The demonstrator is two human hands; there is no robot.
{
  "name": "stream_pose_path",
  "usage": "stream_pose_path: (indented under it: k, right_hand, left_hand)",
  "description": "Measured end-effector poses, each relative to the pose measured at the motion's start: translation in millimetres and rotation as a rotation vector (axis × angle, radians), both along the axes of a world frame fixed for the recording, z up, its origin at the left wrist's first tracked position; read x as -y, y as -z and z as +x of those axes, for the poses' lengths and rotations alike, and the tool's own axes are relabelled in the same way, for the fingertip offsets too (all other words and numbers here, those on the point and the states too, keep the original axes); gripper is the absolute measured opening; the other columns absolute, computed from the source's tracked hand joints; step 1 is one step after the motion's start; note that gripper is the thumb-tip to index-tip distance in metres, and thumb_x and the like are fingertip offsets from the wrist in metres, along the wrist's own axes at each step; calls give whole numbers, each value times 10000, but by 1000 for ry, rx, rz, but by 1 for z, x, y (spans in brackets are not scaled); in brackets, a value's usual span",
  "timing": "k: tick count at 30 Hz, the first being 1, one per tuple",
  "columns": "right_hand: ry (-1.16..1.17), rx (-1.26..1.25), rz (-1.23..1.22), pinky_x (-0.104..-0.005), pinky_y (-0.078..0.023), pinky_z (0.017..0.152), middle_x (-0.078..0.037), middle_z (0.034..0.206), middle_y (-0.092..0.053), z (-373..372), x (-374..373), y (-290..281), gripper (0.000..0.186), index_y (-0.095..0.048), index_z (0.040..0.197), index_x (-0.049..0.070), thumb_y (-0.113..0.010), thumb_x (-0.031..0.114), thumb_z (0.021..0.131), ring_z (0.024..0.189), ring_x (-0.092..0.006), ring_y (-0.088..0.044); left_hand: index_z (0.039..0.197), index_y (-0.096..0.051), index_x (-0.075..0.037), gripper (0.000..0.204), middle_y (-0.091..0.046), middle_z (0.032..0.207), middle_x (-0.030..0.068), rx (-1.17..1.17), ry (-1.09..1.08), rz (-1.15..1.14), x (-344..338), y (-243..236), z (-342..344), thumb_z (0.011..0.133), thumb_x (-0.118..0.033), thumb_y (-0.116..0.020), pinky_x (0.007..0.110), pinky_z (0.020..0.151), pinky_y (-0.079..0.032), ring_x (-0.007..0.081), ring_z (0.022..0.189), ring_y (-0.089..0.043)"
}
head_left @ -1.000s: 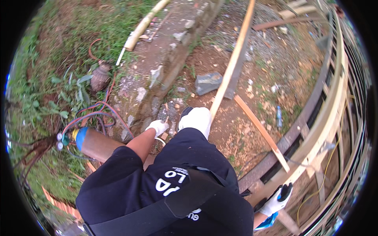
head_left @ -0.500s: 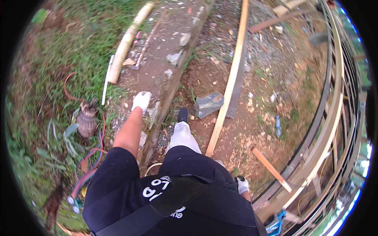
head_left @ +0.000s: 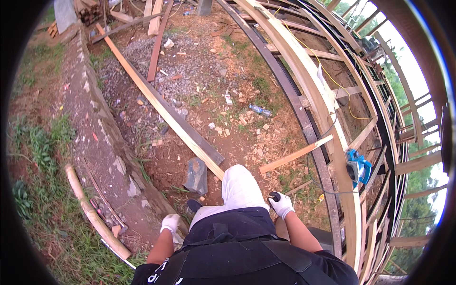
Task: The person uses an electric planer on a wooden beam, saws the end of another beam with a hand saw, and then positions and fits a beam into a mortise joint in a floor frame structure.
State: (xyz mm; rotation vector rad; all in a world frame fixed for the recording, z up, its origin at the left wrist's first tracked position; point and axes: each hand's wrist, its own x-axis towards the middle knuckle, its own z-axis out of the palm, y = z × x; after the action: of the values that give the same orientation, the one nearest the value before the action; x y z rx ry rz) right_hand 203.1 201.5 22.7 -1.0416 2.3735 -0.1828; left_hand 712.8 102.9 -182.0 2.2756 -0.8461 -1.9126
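Note:
My left hand [head_left: 170, 223], in a white glove, hangs low beside my leg, above the edge of the concrete strip [head_left: 102, 137]. Its fingers look curled in, with nothing visible in them. My right hand [head_left: 282, 204], also gloved in white, is beside my right knee. Its fingers are closed around something small and black that I cannot make out. Right of that hand, a short wooden stick [head_left: 295, 154] leans against the large timber beam [head_left: 349, 199]. A blue power planer [head_left: 358, 168] rests by the beam, its dark cord trailing.
A long pale plank [head_left: 156, 102] lies across the dirt beside a grey board, near a grey stone block [head_left: 196, 175]. Wood chips and a plastic bottle [head_left: 260, 110] litter the ground. A bamboo pole [head_left: 92, 213] lies on the left; timber framing [head_left: 375, 114] fills the right.
My view has swung to the right, bringing the framing and planer further in. My right hand has come forward into fuller view; my left arm now hangs closer to my body.

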Motion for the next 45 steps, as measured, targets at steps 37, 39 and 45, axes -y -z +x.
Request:
stream_pose_path:
  k: [37, 39, 45]
  right_hand:
    - [268, 128, -9, -426, -518, 996, -185, 1196, -712, -299, 614, -12, 540, -648, 1307, 92, -729, 368, 850, 1118, -347, -671]
    - [523, 76, -133, -402, -540, 960, -168, 1139, -736, -292, 621, 3, 519, -655, 1294, 78, -753, 319, 845, 1043, -312, -708]
    - [1415, 52, -228, -417, -551, 939, -167, 1080, -752, -209, 711, 14, 498, -681, 1250, 72, -734, 377, 860, 1047, -334, -711]
  left_hand:
    - [1411, -527, -12, 550, -637, 1340, 192, -349, 923, -1088, 984, -276, -802, 928, -251, -639, 387, 1082, -461, 311, 1221, -629]
    - [1404, -534, -16, 558, -625, 1338, 220, -264, 1139, -1350, 1024, -309, -873, 890, -217, -620, 399, 1091, -456, 342, 1245, -603]
    - [1292, -618, -66, 484, -657, 1269, 212, -80, 1829, -2065, 1147, -319, -1069, 811, -119, -606, 465, 1036, -473, 372, 1198, -610]
